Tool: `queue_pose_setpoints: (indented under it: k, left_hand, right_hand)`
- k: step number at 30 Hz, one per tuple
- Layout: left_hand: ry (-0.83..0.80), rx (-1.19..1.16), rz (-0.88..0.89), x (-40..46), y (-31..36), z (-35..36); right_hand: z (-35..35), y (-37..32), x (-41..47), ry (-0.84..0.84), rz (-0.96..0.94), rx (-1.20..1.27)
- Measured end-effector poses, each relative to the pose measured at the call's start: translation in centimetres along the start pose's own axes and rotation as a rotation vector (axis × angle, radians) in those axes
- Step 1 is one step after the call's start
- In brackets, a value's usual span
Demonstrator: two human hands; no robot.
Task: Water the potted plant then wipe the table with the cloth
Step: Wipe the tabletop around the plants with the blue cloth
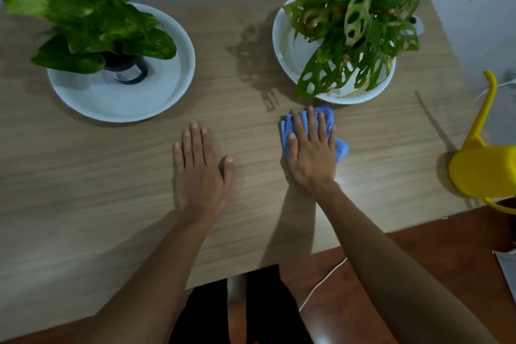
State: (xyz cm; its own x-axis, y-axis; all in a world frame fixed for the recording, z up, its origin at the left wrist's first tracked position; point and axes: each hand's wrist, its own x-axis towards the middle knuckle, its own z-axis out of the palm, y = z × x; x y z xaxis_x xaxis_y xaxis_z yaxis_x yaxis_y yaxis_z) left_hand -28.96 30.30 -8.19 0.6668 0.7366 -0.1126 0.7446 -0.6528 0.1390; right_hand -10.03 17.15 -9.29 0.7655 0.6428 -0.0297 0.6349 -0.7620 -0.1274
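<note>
My right hand (310, 151) lies flat with straight fingers on a crumpled blue cloth (341, 148) and presses it onto the wooden table (111, 176), just in front of the right plant's white saucer (284, 45). That plant (360, 19) has holed, partly browned leaves. My left hand (199, 167) rests palm down on the bare table near the middle, fingers straight, holding nothing. A second plant (83, 11) with broad green leaves stands in a dark pot on a white saucer (117, 98) at the back left. A yellow watering can (483, 159) stands at the table's right edge.
A grey wall runs behind the table. Below the front edge are a red-brown floor (418, 234), a white cable (321, 285) and my dark-clothed legs. A pale object (506, 262) lies on the floor at the far right.
</note>
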Motion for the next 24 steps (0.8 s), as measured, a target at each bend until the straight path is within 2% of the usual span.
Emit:
queue_pose_setpoints:
  k: [4, 15, 21, 24]
  left_hand:
    - [0.006, -0.008, -0.001, 0.2, -0.2, 0.2]
    - [-0.012, -0.072, 0.024, 0.4, -0.7, 0.7]
    - [0.024, -0.177, 0.062, 0.1, -1.2, 0.4]
    - [0.040, -0.337, 0.090, -0.4, -2.7, -0.4]
  right_hand:
    - [0.5, -4.2, 2.3, -0.015, -0.142, -0.008]
    - [0.4, -11.9, 13.7, -0.118, -0.210, 0.011]
    - [0.6, -12.5, 15.5, -0.115, -0.218, 0.026]
    - [0.7, -12.8, 14.5, -0.123, -0.228, 0.021]
